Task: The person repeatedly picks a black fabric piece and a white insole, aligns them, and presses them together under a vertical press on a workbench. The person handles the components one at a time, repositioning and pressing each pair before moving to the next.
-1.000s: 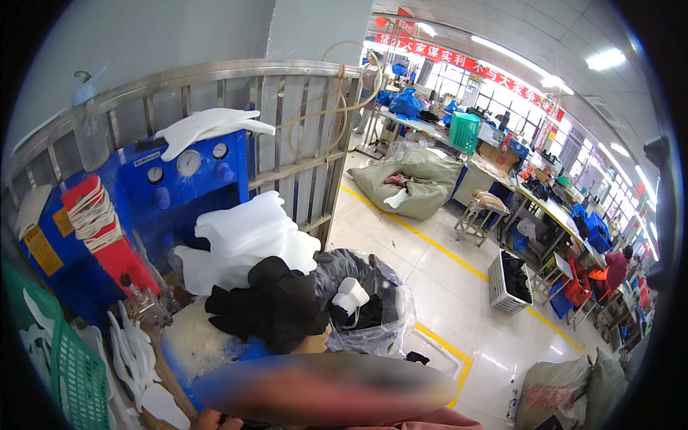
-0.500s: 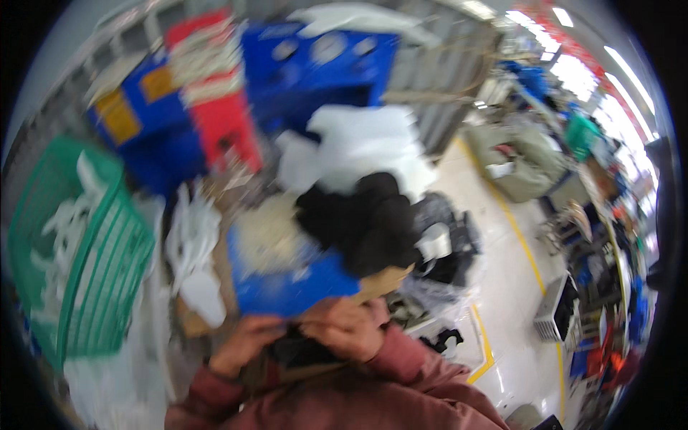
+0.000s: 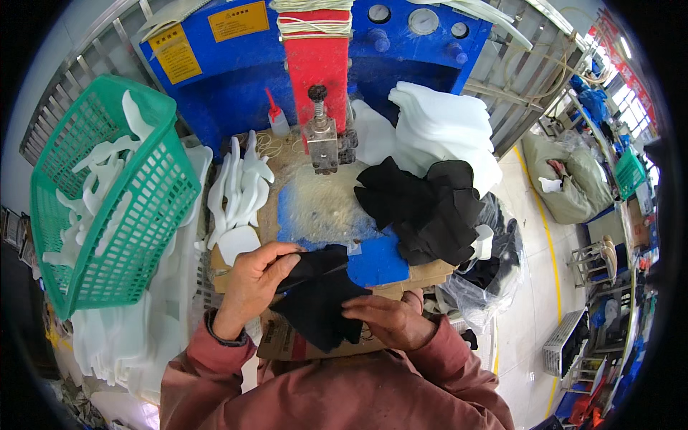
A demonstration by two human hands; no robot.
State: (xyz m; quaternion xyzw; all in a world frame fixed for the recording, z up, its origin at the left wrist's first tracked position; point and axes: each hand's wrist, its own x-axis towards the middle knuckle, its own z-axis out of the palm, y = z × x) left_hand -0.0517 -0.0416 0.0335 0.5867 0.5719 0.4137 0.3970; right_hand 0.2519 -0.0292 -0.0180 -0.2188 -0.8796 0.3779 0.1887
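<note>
Between my two hands hangs a black fabric piece, partly folded along its upper edge, in front of the work surface. My left hand pinches its upper left corner between thumb and fingers. At the lower right edge, my right hand grips the cloth, its fingers lying over it and the thumb mostly hidden. Just beyond, a pile of cut black pieces overlaps the right side of a blue board with a worn, pale patch. A metal press head on a red arm stands over that patch.
White shaped pieces lie left of the board; a stack of white sheets stands behind the black pile. The green basket at left holds more white pieces. A red-tipped bottle stands by the blue machine. A clear plastic bag is at right.
My hands, close together before, are now apart, with the black fabric piece spread between them. The view has turned and steadied from a blur.
</note>
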